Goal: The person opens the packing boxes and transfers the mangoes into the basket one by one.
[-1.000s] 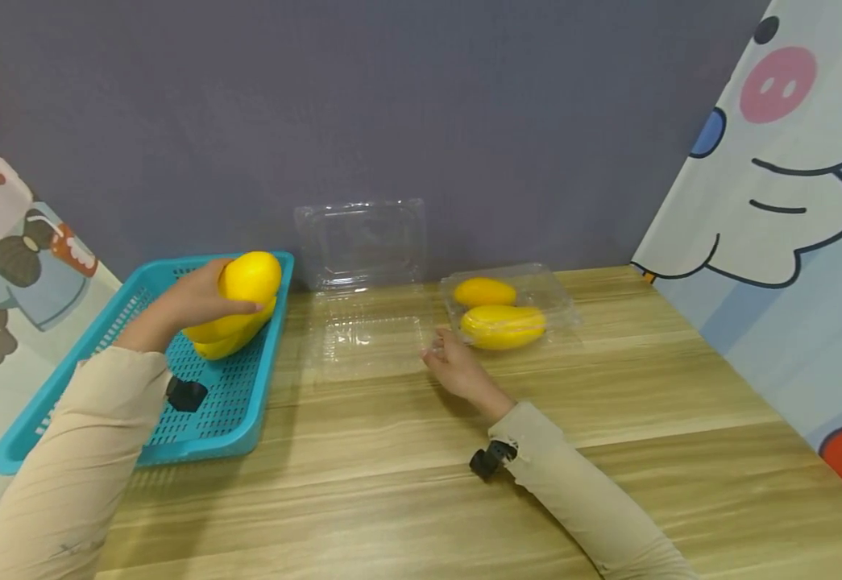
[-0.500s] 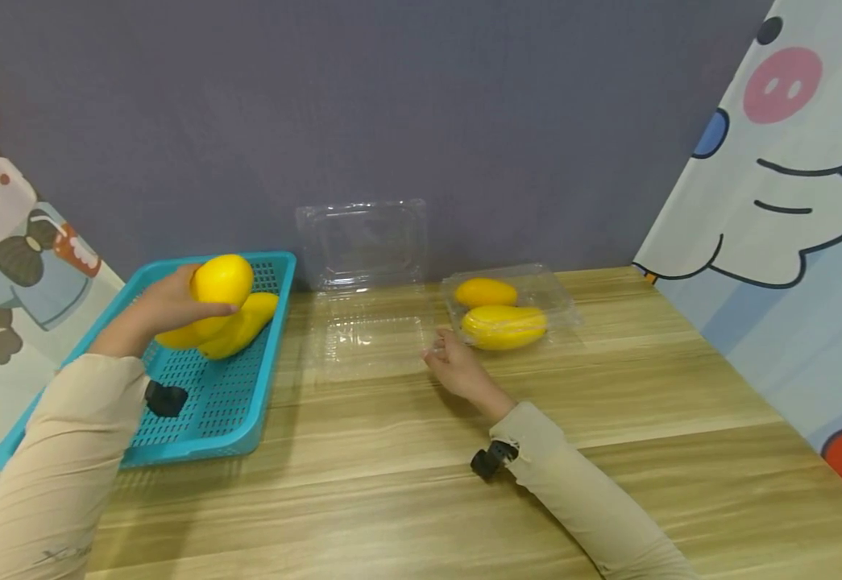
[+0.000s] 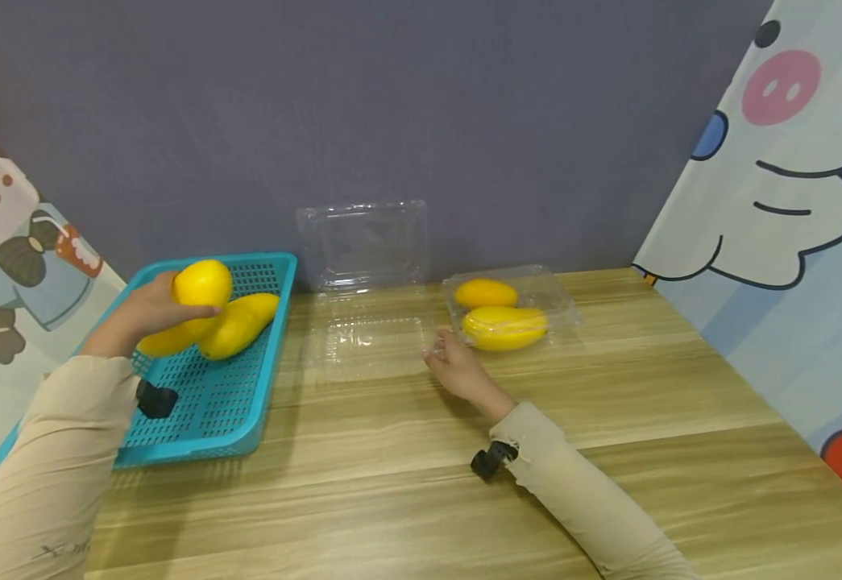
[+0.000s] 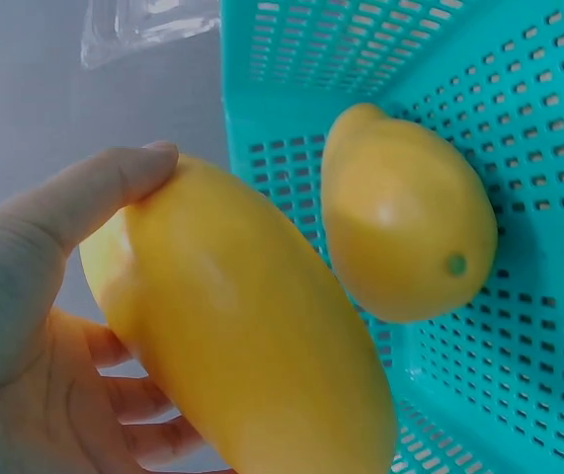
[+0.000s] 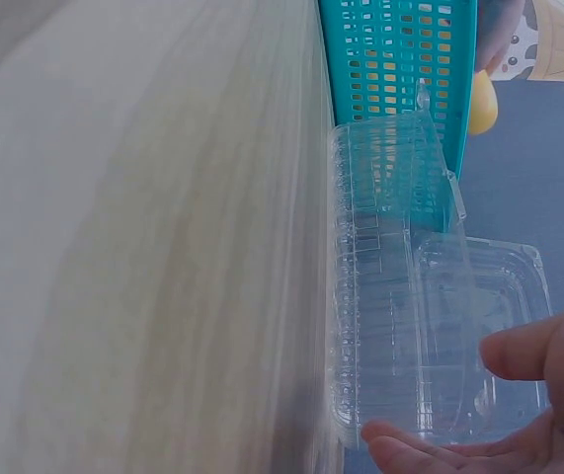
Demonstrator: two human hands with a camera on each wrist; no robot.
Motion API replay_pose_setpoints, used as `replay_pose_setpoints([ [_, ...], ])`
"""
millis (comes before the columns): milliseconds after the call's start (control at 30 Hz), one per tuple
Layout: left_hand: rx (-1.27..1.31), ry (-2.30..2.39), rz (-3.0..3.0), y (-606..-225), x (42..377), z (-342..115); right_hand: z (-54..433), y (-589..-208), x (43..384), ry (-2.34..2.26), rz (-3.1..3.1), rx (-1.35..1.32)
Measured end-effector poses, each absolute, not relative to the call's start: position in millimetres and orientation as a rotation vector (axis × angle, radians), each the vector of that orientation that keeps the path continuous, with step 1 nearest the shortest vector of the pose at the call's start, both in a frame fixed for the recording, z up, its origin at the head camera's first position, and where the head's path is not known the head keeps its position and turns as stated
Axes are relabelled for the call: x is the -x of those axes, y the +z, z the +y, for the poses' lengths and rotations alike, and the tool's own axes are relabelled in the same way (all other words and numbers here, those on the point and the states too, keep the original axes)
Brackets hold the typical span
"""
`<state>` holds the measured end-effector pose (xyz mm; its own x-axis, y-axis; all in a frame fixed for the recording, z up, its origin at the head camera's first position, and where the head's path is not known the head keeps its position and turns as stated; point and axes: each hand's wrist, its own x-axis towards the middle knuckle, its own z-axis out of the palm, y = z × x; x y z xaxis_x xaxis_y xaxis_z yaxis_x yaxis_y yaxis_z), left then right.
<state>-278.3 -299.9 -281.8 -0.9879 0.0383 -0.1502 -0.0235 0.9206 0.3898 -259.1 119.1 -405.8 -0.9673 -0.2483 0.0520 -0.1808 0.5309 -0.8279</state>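
Note:
My left hand (image 3: 151, 306) grips a yellow mango (image 4: 242, 316) above the blue-green basket (image 3: 264, 387); in the left wrist view the thumb lies over one end and fingers curl beneath. A second mango (image 3: 239, 326) rests inside the basket. At the right edge of an open clear plastic clamshell box (image 3: 366, 342) is my right hand (image 3: 457, 366). In the right wrist view its thumb and fingers (image 5: 410, 452) stand apart beside the box; whether they touch it is hard to tell. The lid (image 3: 370, 242) stands upright against the grey wall.
Another clear box (image 3: 562, 302) sits right of my right hand, with two yellow mangoes (image 3: 503, 328) in it. A grey wall (image 3: 537, 161) closes off the back of the wooden table (image 3: 406, 483). Printed cartoon panels flank both sides.
My left hand has moved left with the mango over the basket, uncovering more of the mango lying there. The right hand and both boxes keep their places.

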Motion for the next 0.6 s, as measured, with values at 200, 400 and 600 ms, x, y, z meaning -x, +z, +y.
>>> replay_pose_setpoints([
  [200,0.03,0.605,2.924,-286.2,277.7,-309.4,119.3,-405.9,258.7,-1.422,2.69,0.375],
  [400,0.073,0.623,2.932,-291.7,277.4,-319.1,119.3,-404.0,257.3,-1.41,2.684,0.377],
  [600,0.086,0.623,2.903,-296.3,278.6,-329.6,119.7,-404.6,257.2,-1.437,2.677,0.38],
])
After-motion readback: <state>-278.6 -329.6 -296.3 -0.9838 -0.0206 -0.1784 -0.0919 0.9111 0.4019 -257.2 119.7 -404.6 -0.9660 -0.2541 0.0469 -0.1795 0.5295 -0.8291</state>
